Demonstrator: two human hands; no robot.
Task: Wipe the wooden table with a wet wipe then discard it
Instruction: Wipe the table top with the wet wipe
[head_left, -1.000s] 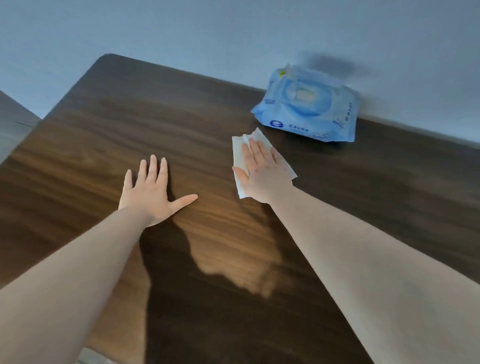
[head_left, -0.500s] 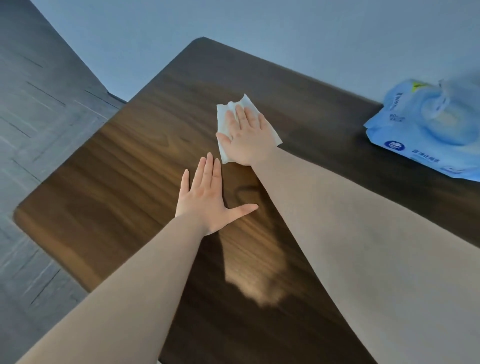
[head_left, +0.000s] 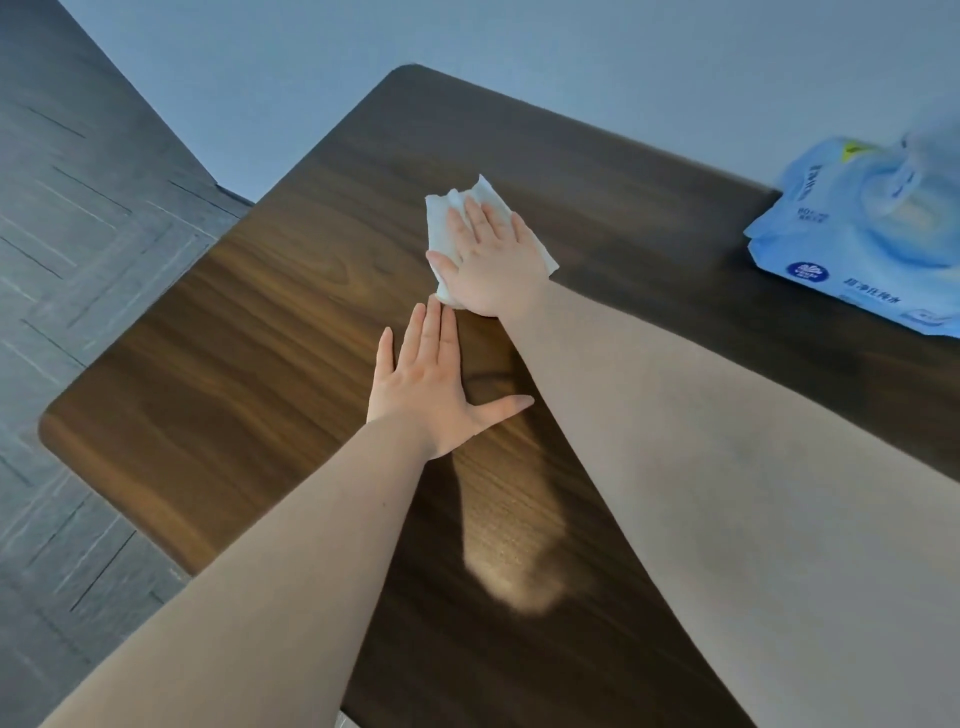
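Observation:
A dark wooden table (head_left: 249, 364) fills the middle of the view. My right hand (head_left: 493, 265) lies flat on a white wet wipe (head_left: 441, 218), pressing it onto the tabletop toward the far left part. The wipe's corners stick out beyond my fingers and beside my wrist. My left hand (head_left: 431, 389) rests palm down on the wood just below the right hand, fingers together, thumb spread, holding nothing.
A blue pack of wet wipes (head_left: 862, 234) lies at the table's right side against the pale wall (head_left: 571, 62). Grey plank floor (head_left: 78, 234) lies beyond the table's left edge and rounded corners.
My right hand has slid the wipe leftward across the table, away from the blue pack. My left hand stays planted in place. The view has swung to the left.

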